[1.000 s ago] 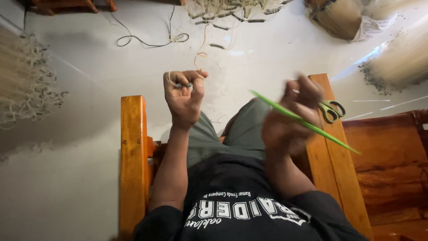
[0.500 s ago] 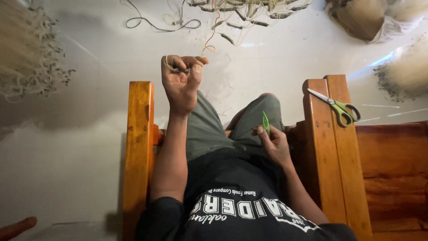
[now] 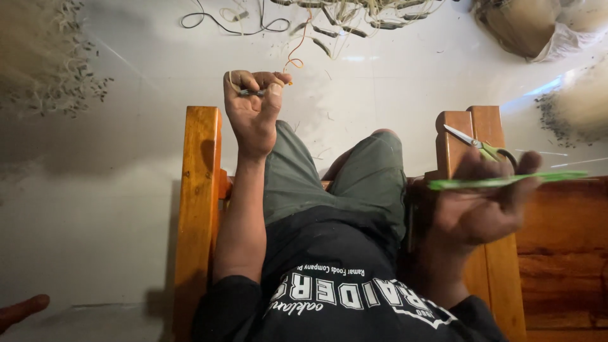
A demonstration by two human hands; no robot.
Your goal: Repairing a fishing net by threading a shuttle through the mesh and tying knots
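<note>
Green, a long flat strip of leaf [image 3: 506, 182] lies pinched across the fingers of the right hand [image 3: 481, 209] (blurred); just beyond that hand, green-handled scissors [image 3: 484, 147] rest on the wooden chair arm [image 3: 472, 123]; the left hand [image 3: 253, 107] is fisted, pinching a thin orange-yellow strand [image 3: 294, 57].

Scissors [image 3: 484, 149] on wooden chair arm [image 3: 475, 126]; black cable [image 3: 234, 25] on pale floor [image 3: 126, 126]; fibre pile [image 3: 44, 63] left.
</note>
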